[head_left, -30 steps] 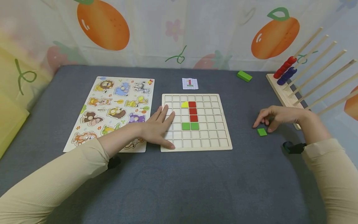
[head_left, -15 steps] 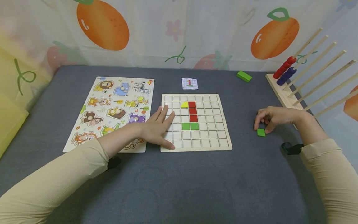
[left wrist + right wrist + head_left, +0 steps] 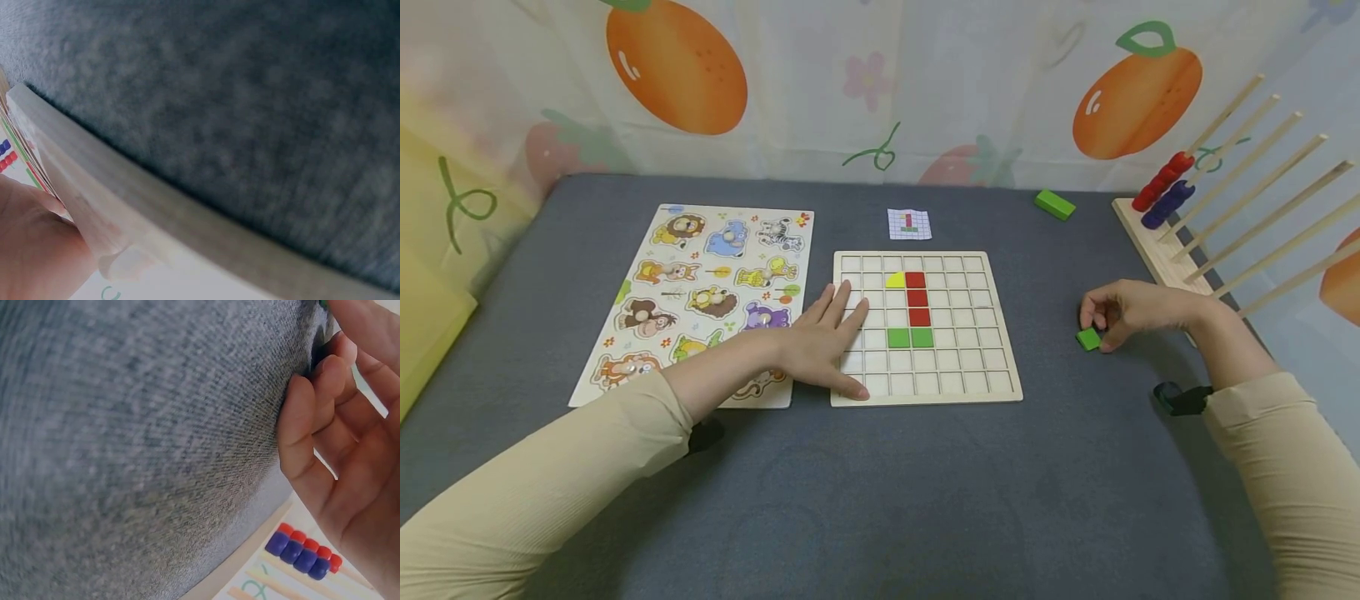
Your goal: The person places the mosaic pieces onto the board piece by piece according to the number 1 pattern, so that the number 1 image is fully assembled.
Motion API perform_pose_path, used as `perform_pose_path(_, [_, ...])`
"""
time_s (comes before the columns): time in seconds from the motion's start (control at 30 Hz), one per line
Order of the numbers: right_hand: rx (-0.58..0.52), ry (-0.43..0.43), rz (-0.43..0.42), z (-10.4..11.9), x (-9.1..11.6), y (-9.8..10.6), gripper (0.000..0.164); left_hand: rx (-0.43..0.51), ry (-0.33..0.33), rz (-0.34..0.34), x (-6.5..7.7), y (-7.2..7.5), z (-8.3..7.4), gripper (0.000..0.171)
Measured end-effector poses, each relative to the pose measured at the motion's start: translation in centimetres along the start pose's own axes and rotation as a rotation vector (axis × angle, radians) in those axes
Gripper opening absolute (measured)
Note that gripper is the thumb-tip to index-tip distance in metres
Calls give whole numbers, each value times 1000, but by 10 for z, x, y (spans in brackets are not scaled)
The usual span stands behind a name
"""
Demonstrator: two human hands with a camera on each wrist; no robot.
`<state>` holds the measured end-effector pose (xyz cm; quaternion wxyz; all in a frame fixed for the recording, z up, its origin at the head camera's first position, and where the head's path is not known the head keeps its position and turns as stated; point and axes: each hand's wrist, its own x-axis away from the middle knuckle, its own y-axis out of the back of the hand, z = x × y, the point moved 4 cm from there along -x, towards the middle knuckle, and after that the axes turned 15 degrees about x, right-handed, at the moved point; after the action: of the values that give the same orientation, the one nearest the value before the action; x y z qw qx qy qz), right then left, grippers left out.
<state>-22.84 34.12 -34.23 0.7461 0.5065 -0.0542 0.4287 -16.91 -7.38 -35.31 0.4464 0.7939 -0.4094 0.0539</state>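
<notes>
My left hand (image 3: 822, 340) lies with spread fingers on the left edge of a wooden grid board (image 3: 972, 360). On that board sit a yellow tile (image 3: 896, 281) with a cut-off corner, a column of red tiles (image 3: 917, 297) and two green tiles (image 3: 910, 337) side by side. Right of the board, my right hand (image 3: 1131, 312) pinches a small green square tile (image 3: 1087, 339) between thumb and forefinger, low over the dark cloth. In the right wrist view the other fingers (image 3: 297, 419) are curled, and only a sliver of green shows at the top.
An animal peg puzzle (image 3: 700, 250) lies under my left forearm. Behind the grid board is a small pattern card (image 3: 909, 224). A green block (image 3: 1056, 204) lies at the back right, near a wooden bead rack (image 3: 1165, 250) with upright rods beside my right hand.
My right thumb and forefinger have closed on the green square tile, which has shifted slightly left and back and turned. My left hand has stayed in place on the board.
</notes>
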Motion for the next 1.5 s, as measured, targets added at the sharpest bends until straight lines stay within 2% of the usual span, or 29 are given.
perform_pose_path(0.5, [81,-86,-107,11,-8,9,20,-4,3,2,2,1,-2,120])
perform_pose_path(0.7, [80,-72,-154,21,-15,10,21,-7,0,1,2,1,-2,120])
perform_pose_path(0.87, [40,-31,-190,37,-23,10,24,-10,-2,-1,2,1,-1,120])
perform_pose_path(1.17, [24,-11,-296,77,-40,8,21,-17,4,-1,1,1,-1,120])
perform_pose_path(1.5, [23,36,-315,115,-65,-7,17,-19,6,-4,1,1,-1,121])
